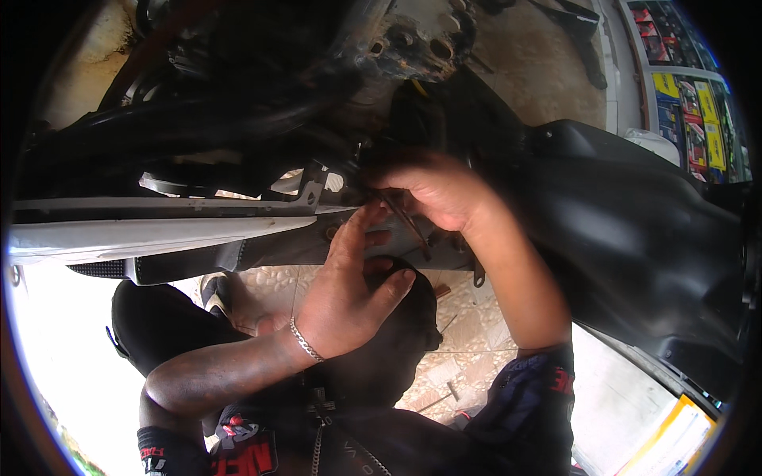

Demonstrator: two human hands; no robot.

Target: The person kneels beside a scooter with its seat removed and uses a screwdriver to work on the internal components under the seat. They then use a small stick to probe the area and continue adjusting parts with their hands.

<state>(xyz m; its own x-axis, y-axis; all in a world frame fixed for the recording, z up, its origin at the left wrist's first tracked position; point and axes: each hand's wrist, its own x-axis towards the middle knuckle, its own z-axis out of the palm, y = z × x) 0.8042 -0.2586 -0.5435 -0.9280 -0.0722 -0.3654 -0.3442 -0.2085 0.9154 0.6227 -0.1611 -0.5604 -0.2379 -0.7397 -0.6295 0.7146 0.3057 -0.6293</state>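
My right hand (436, 190) is closed around a thin dark rod-like tool (406, 224) that slants down from my fingers, right at the underside of a scooter's frame (317, 186). My left hand (349, 293), with a silver bracelet on the wrist, rests on a dark rounded shape (397, 333). Its thumb is spread and its index finger reaches up to the edge of the panel beside the tool. It holds nothing that I can see. The spot where the tool meets the frame is in shadow and partly hidden by my fingers.
A white-grey side panel (159, 230) runs across the left and a large black body panel (635, 222) fills the right. Grimy engine parts (413, 40) sit above. Loose thin tools (444, 389) lie on the tiled floor. Shelves of colourful packages (683, 103) stand at the upper right.
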